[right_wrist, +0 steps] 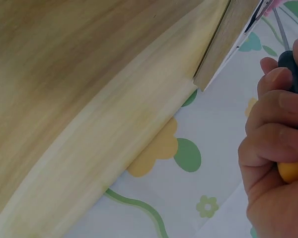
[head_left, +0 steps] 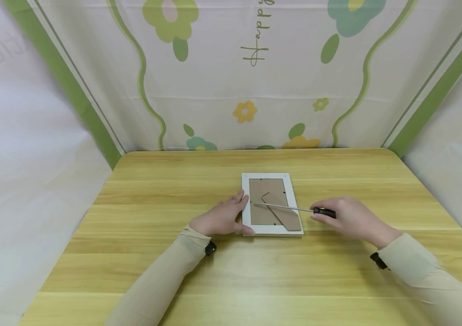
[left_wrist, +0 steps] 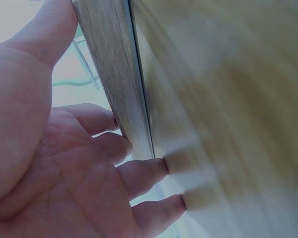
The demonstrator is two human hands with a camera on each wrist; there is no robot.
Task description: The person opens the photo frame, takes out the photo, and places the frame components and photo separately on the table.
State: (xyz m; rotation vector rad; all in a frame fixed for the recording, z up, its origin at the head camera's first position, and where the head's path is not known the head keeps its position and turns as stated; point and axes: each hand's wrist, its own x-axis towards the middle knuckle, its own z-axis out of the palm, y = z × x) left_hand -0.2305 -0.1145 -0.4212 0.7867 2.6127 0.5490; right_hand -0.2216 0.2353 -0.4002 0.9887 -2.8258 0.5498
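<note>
Partly within right grip (head_left: 350, 218), screwdriver handle (head_left: 323, 212)

Long, plain pale-beige sleeves (head_left: 163, 278), a small black wrist-worn device (head_left: 211, 248) at each cuff (head_left: 192, 241).

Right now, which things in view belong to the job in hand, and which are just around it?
In the job:
white picture frame, lying back up, with its stand
screwdriver, held by the right hand across the frame's back
left hand, touching the frame

Just around it:
wooden table
floral cloth behind it
black wristbands
</note>
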